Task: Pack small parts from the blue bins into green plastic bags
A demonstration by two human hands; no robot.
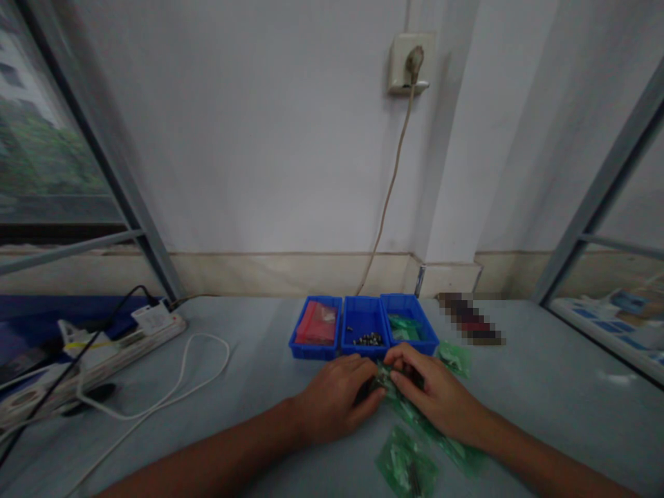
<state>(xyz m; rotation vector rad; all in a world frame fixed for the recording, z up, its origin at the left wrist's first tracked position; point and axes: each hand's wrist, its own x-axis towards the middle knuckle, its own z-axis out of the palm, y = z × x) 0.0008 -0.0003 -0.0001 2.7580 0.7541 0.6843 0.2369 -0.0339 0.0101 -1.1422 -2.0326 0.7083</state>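
My left hand [339, 398] and my right hand [433, 394] meet on the grey table just in front of three blue bins. Both have curled fingers pinching the same small green plastic bag [386, 379] between them. More green bags lie under and beside my right wrist [456, 453], one near the front edge [407, 470] and one by the right bin [455, 358]. The left bin [316, 325] holds red bags, the middle bin [364, 326] small dark metal parts, the right bin [409, 324] green bags.
A white power strip [111, 346] with black and white cables lies at the left, a white cord [197, 373] looping across the table. A wall socket [409, 66] with a cable hangs above. Metal frame posts stand on both sides.
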